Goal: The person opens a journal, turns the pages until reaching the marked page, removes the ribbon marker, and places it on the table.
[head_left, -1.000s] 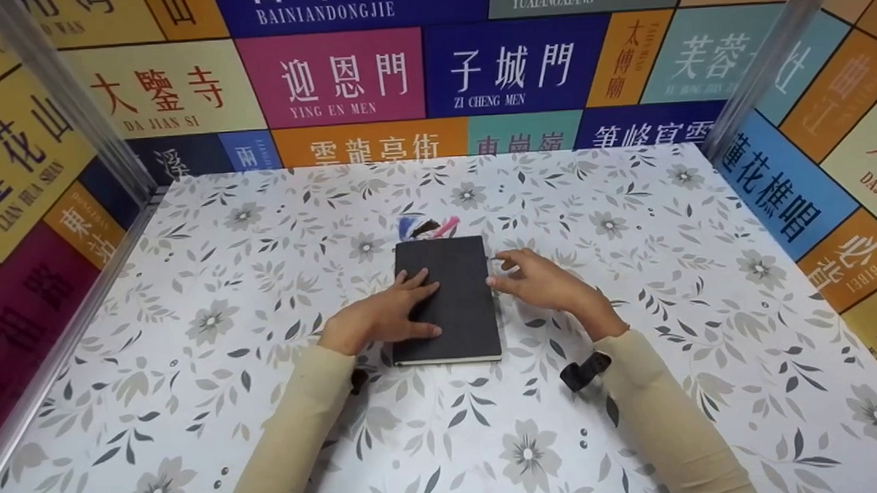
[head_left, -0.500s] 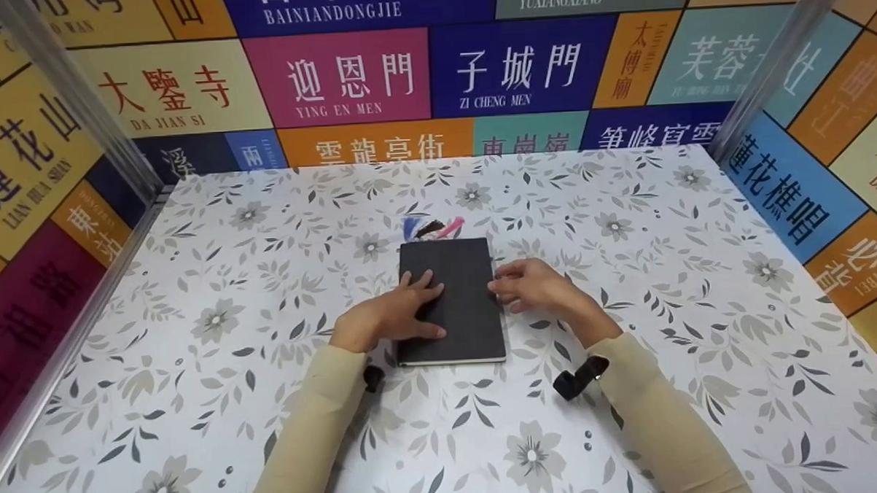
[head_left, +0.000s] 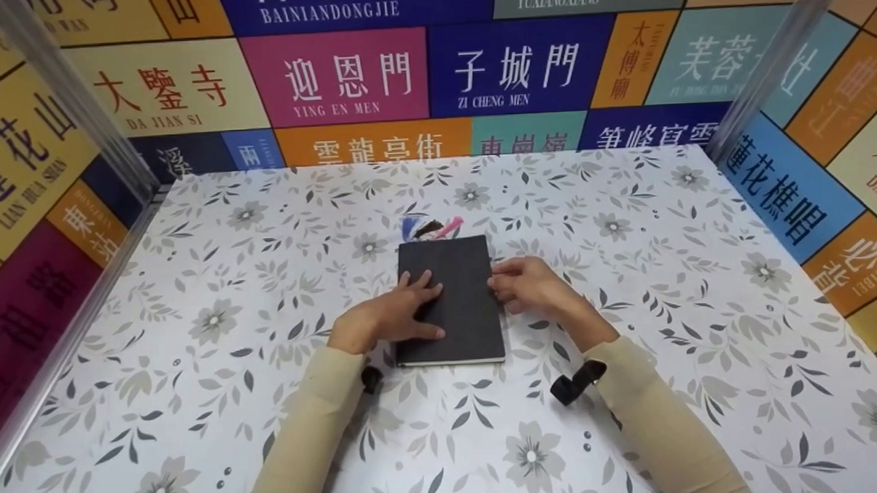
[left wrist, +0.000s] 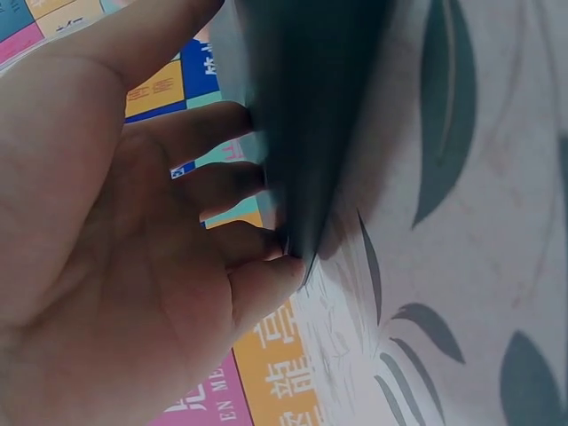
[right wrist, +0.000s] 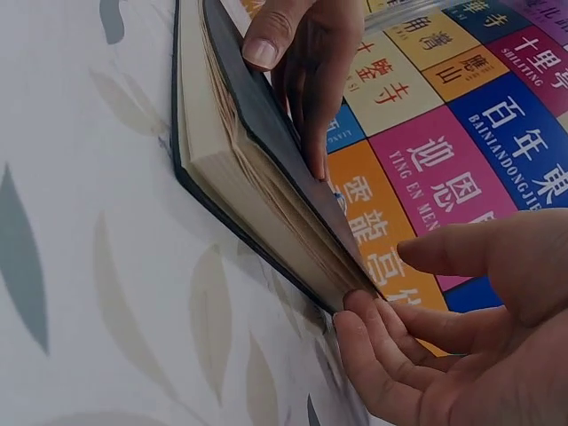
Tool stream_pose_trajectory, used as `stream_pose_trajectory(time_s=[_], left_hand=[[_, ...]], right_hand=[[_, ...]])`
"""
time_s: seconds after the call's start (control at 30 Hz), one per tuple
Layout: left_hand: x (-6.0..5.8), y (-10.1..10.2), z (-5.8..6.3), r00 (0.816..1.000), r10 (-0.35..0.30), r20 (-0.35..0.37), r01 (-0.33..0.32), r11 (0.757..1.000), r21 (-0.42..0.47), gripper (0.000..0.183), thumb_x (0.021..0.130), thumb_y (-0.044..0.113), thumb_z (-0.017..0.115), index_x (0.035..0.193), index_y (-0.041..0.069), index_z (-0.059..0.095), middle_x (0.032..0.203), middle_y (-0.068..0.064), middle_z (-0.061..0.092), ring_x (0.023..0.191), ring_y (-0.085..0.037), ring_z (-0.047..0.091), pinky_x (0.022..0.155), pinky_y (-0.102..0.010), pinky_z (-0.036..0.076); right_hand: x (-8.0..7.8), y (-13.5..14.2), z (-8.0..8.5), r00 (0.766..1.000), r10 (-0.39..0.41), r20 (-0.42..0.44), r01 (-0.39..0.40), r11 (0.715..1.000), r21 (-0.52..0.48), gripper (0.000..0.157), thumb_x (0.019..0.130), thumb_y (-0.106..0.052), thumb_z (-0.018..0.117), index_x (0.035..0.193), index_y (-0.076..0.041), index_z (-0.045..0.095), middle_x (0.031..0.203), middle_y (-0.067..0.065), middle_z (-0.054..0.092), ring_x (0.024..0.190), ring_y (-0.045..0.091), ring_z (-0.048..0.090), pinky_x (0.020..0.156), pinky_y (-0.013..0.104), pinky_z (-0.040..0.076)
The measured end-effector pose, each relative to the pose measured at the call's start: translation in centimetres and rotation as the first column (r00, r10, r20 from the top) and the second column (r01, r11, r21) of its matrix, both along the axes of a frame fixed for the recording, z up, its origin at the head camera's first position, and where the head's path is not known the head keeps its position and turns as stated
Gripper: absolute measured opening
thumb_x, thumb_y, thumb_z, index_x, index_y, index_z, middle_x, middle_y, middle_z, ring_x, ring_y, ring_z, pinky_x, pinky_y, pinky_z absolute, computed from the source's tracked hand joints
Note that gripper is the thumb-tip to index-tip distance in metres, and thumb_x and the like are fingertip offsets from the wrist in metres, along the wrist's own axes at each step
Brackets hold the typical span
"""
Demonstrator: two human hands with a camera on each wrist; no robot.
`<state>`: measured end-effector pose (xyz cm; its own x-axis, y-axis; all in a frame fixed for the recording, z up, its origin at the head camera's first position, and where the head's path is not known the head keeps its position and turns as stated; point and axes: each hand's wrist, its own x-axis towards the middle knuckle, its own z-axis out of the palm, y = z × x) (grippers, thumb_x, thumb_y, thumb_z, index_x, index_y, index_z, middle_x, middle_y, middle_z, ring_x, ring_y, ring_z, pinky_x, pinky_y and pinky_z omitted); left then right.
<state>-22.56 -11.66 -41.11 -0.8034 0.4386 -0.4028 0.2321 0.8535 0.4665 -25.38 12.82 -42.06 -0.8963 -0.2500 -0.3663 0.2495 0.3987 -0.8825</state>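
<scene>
A black-covered notebook (head_left: 459, 304) with cream pages lies closed on the table. My left hand (head_left: 393, 310) rests on the left half of its cover with the fingers spread. In the left wrist view, the fingertips of that left hand (left wrist: 151, 240) meet the dark cover (left wrist: 311, 106). My right hand (head_left: 534, 283) is at the notebook's right edge. Seen from the right wrist, fingertips of the right hand (right wrist: 470, 328) touch the edge of the cover and pages of the notebook (right wrist: 257, 177), while its thumb stands apart.
Blue, brown and pink tassel-like threads (head_left: 432, 228) stick out beyond the notebook's far edge. A white tablecloth (head_left: 634, 429) with grey flowers and leaves covers the table. Colourful lettered panels (head_left: 334, 79) rise behind it and along both sides.
My right hand has shifted slightly toward the body along the notebook's right edge, its fingers drawn closer together. The left hand stays on the cover, and the notebook remains closed.
</scene>
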Motion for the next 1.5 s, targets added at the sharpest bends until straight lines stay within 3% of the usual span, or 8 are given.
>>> stream_pose_trajectory(time_s=[0.17, 0.3, 0.57, 0.73, 0.93, 1.13, 1.33, 1.5], left_hand=[[-0.1, 0.2, 0.2, 1.000, -0.011, -0.017, 0.011, 1.000, 0.004, 0.083, 0.092, 0.045, 0.070, 0.159, 0.020, 0.028, 0.170, -0.006, 0.003, 0.157, -0.036, -0.007, 0.128, -0.051, 0.011], [0.0, 0.3, 0.1, 0.999, -0.027, -0.040, 0.027, 1.000, 0.003, 0.082, 0.093, 0.043, 0.069, 0.158, 0.015, 0.029, 0.170, -0.011, 0.005, 0.156, -0.041, -0.005, 0.128, -0.051, 0.011], [0.4, 1.1, 0.2, 0.993, 0.055, -0.102, -0.053, 0.998, 0.026, 0.071, 0.098, 0.045, 0.061, 0.155, 0.009, 0.037, 0.167, -0.018, 0.017, 0.153, -0.047, 0.010, 0.127, -0.051, 0.020], [0.6, 2.1, 0.4, 0.970, 0.141, -0.196, -0.130, 0.989, 0.068, 0.070, 0.100, 0.053, 0.052, 0.147, 0.002, 0.048, 0.157, -0.025, 0.039, 0.145, -0.045, 0.037, 0.121, -0.050, 0.033], [0.8, 2.6, 0.6, 0.944, 0.271, -0.187, -0.237, 0.953, 0.186, 0.074, 0.100, 0.057, 0.050, 0.144, -0.002, 0.051, 0.143, -0.024, 0.057, 0.129, -0.036, 0.059, 0.110, -0.048, 0.047], [1.3, 3.1, 1.0, 0.924, 0.352, -0.149, -0.310, 0.918, 0.246, 0.085, 0.097, 0.065, 0.046, 0.150, -0.001, 0.042, 0.147, -0.026, 0.052, 0.134, -0.037, 0.054, 0.113, -0.049, 0.044], [1.6, 3.2, 1.7, 0.930, 0.356, -0.091, -0.323, 0.910, 0.260, 0.103, 0.090, 0.080, 0.039, 0.158, 0.002, 0.027, 0.158, -0.025, 0.037, 0.145, -0.038, 0.042, 0.119, -0.050, 0.036], [1.4, 2.7, 2.4, 0.935, 0.346, -0.076, -0.313, 0.908, 0.278, 0.102, 0.090, 0.078, 0.042, 0.158, 0.002, 0.027, 0.158, -0.022, 0.038, 0.145, -0.035, 0.042, 0.120, -0.048, 0.036]], right_hand=[[0.4, -0.1, 0.6, 0.999, -0.021, -0.032, 0.022, 1.000, 0.011, 0.047, 0.101, -0.015, 0.057, 0.144, 0.002, 0.049, 0.097, 0.004, 0.064, 0.072, 0.009, 0.056, 0.058, 0.021, 0.047], [0.8, -0.5, 1.0, 0.996, -0.027, -0.087, 0.030, 0.999, 0.028, 0.045, 0.100, -0.015, 0.057, 0.141, 0.003, 0.052, 0.083, 0.000, 0.059, 0.064, 0.007, 0.053, 0.054, 0.020, 0.045], [1.1, -0.8, 1.5, 0.988, -0.029, -0.152, 0.014, 0.995, -0.094, 0.045, 0.098, -0.009, 0.054, 0.141, 0.004, 0.052, 0.114, 0.019, 0.066, 0.081, 0.011, 0.066, 0.062, 0.022, 0.060], [1.1, -0.9, 1.8, 0.990, -0.039, -0.132, 0.015, 0.983, -0.182, 0.048, 0.098, -0.004, 0.055, 0.145, 0.001, 0.050, 0.119, 0.016, 0.061, 0.090, 0.012, 0.069, 0.067, 0.022, 0.060], [1.2, -1.1, 2.0, 0.993, -0.068, -0.099, 0.037, 0.956, -0.291, 0.047, 0.097, -0.001, 0.056, 0.144, -0.001, 0.052, 0.120, 0.012, 0.063, 0.098, 0.012, 0.069, 0.078, 0.027, 0.062], [1.2, -1.4, 1.8, 0.989, -0.072, -0.132, 0.019, 0.930, -0.366, 0.046, 0.096, -0.005, 0.062, 0.141, -0.001, 0.055, 0.125, 0.016, 0.066, 0.100, 0.012, 0.070, 0.079, 0.029, 0.062], [1.5, -1.5, 1.8, 0.979, 0.002, -0.203, -0.083, 0.918, -0.388, 0.045, 0.098, -0.011, 0.061, 0.141, -0.003, 0.056, 0.139, 0.019, 0.061, 0.109, 0.013, 0.069, 0.086, 0.033, 0.062], [1.5, -1.2, 1.8, 0.966, 0.048, -0.255, -0.154, 0.897, -0.414, 0.042, 0.099, -0.009, 0.057, 0.140, -0.001, 0.056, 0.139, 0.018, 0.062, 0.122, 0.024, 0.064, 0.097, 0.037, 0.058]])
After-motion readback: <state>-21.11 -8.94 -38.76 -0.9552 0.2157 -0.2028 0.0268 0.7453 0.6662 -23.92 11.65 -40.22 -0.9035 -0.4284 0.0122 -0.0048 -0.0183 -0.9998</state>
